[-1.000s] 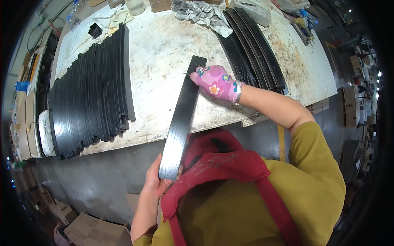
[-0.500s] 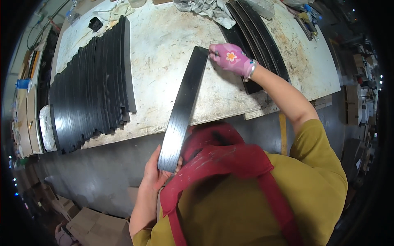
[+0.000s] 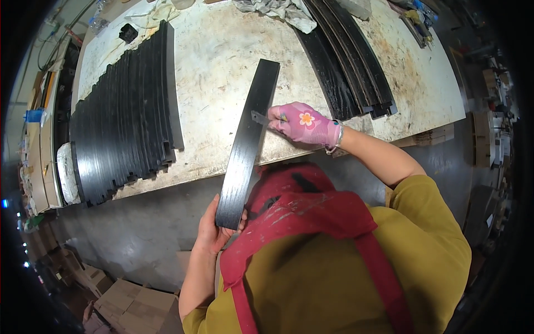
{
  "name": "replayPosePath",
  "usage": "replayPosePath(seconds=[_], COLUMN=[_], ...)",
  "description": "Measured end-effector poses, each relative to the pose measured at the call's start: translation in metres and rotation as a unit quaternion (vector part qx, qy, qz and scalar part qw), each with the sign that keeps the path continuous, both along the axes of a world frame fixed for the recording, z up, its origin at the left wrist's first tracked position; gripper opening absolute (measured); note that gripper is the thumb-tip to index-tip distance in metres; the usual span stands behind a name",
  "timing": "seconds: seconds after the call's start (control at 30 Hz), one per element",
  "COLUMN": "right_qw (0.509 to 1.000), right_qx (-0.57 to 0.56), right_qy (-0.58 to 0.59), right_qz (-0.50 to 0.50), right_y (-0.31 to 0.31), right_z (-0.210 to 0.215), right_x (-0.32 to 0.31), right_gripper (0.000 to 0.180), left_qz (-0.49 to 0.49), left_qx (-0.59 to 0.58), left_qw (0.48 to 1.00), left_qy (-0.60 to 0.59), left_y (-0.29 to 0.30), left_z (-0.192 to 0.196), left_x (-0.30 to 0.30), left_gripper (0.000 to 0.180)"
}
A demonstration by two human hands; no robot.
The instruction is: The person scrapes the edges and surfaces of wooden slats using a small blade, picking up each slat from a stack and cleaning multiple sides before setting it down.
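A long black strip (image 3: 247, 133) slants from near my body to over the worktable. Bare and curled round its near end, my left hand (image 3: 209, 229) holds it from beneath. In a pink flowered glove, my right hand (image 3: 303, 123) grips a small flat metal blade (image 3: 258, 117) with a hole near its tip. The blade lies against the strip's right edge, a little past its middle. My fingers cover the rest of the blade. The strip's upper face is smooth and shines toward the near end.
Many similar black strips (image 3: 125, 111) stand side by side at the table's left. More dark strips (image 3: 347, 61) lie at the right. Crumpled grey cloth (image 3: 281, 12) and a small black cup-like piece (image 3: 128, 33) sit at the back. Cardboard boxes (image 3: 136, 306) stand on the floor, lower left.
My right hand has come down along the strip from its far end toward the middle, and the blade now shows. My left hand keeps its hold; the strip has barely shifted.
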State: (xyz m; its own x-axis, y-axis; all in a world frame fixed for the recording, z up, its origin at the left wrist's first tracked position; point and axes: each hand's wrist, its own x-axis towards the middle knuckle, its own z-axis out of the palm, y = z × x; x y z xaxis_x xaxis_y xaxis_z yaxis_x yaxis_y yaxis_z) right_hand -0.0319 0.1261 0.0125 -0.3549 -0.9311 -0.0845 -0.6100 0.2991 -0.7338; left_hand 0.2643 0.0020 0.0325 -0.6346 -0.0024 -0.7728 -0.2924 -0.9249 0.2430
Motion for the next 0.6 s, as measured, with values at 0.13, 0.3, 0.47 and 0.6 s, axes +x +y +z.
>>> replayPosePath(seconds=[0.13,0.3,0.47,0.6], right_qw=[0.995,0.999,0.997,0.992], right_qx=[0.047,0.021,0.003,0.006], right_qy=[-0.035,-0.036,-0.024,-0.051], right_qz=[-0.086,0.029,0.077,0.116], right_y=[-0.004,0.000,0.003,-0.005], right_z=[0.009,0.010,0.000,0.021], right_x=[-0.015,0.002,0.018,0.031], right_gripper=[0.024,0.021,0.021,0.024], left_qz=[0.001,0.001,-0.012,-0.020], left_qx=[0.010,-0.001,-0.013,-0.003], left_qw=[1.000,1.000,1.000,1.000], left_qy=[0.013,0.004,-0.008,-0.011], left_y=[0.002,0.001,-0.001,-0.006], left_z=[0.000,-0.006,-0.009,-0.014], left_x=[-0.001,0.002,0.002,0.009], left_gripper=[0.052,0.052,0.054,0.057])
